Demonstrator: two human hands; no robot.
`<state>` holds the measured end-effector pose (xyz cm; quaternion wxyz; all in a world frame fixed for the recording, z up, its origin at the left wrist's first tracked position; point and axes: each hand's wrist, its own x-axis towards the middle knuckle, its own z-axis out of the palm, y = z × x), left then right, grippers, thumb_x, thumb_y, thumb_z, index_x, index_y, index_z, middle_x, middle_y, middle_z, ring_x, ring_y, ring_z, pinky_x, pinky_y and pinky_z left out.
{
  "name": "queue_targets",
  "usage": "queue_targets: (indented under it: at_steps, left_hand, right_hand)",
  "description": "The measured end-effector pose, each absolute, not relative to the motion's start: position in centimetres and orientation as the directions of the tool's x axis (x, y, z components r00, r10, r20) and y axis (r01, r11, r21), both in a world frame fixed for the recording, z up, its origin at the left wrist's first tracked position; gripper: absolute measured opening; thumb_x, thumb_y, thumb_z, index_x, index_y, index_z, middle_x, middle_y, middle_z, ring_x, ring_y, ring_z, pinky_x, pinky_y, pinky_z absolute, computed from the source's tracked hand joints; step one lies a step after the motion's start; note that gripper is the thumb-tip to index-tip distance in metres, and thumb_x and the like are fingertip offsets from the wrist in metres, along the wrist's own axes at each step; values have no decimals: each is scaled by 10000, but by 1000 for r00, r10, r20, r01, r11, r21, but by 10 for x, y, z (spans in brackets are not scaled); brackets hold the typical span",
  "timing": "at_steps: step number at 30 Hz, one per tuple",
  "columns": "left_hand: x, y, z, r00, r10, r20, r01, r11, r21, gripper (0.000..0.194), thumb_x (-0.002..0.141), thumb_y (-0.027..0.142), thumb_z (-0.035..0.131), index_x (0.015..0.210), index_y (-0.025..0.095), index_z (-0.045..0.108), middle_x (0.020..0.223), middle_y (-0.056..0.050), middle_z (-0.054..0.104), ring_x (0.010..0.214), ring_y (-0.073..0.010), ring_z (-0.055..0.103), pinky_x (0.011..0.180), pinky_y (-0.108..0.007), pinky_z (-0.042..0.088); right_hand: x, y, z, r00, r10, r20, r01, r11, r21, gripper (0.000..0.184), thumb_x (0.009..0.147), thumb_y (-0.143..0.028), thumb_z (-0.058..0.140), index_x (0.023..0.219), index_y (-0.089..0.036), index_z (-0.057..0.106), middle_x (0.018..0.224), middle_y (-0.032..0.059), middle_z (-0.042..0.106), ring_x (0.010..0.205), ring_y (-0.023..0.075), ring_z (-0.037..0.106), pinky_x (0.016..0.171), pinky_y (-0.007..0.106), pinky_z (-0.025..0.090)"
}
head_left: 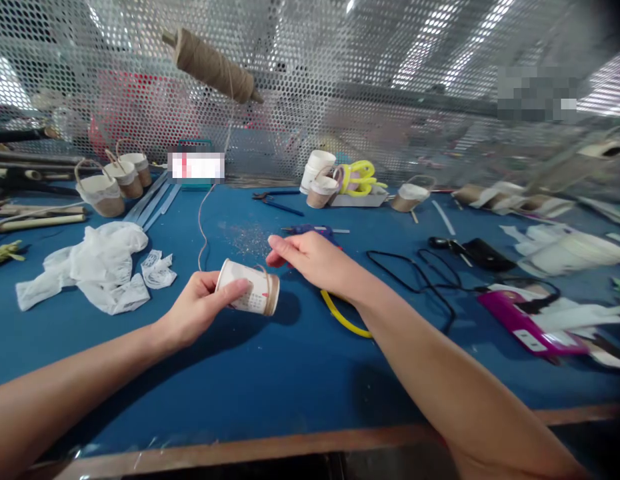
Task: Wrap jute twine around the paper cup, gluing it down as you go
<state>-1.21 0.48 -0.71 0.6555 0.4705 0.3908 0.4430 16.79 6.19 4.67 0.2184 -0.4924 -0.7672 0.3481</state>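
My left hand [193, 307] grips a white paper cup [243, 283] lying on its side above the table, thumb along its printed wall. Brown twine [273, 295] is wound in a narrow band around the cup's base, at the right. A loose strand of it arches over the cup near that band. Just right of the base, my right hand [307, 257] is closed, thumb stretched along the fingers; whatever the fingertips hold is hidden. From a hanging twine spool [215, 67], a strand runs down to the table and behind my left hand.
Behind my right hand lies a blue glue gun [315, 232]; a yellow curved piece [343, 320] shows under the forearm. Pliers [280, 202], twine-wrapped cups [107, 200] and yellow scissors [360, 177] stand or lie farther back. White lace [97, 267] lies left, a purple power strip [530, 327] right.
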Motion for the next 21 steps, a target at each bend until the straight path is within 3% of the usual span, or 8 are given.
queue_targets:
  at_steps: [3, 7, 11, 21]
  left_hand:
    - [-13, 5, -8, 296, 951, -90, -145, 138, 980, 254, 723, 353, 626, 754, 110, 693, 684, -40, 687, 634, -132, 571, 662, -237, 430]
    - [-13, 4, -8, 304, 947, -103, -81, 134, 988, 280, 717, 389, 621, 713, 116, 684, 661, -28, 668, 599, -122, 543, 635, -236, 413]
    - [-12, 5, -8, 297, 950, -99, -53, 120, 991, 336, 711, 437, 608, 608, 119, 649, 555, 4, 591, 528, -100, 475, 546, -222, 367]
    - [-12, 6, -7, 280, 952, -126, -110, 162, 981, 282, 683, 369, 644, 547, 123, 620, 505, 27, 529, 487, -74, 403, 503, -207, 321]
  right_hand:
    - [169, 48, 42, -523, 850, -67, 522, 257, -813, 451, 876, -471, 338, 846, -163, 668, 911, 66, 674, 889, 186, 595, 825, 320, 416]
    - [161, 30, 39, -606, 790, 92, 369, 382, -847, 398, 897, -430, 314, 995, -198, 622, 1099, 51, 605, 1048, 172, 520, 922, 312, 366]
    - [156, 16, 38, -593, 785, 181, 384, 473, -793, 382, 905, -393, 305, 1102, -189, 562, 1190, 83, 537, 1131, 172, 455, 966, 342, 331]
    - [154, 19, 32, -618, 771, 152, 289, 403, -868, 461, 912, -444, 225, 1037, -240, 620, 1207, 39, 530, 1145, 171, 447, 995, 358, 310]
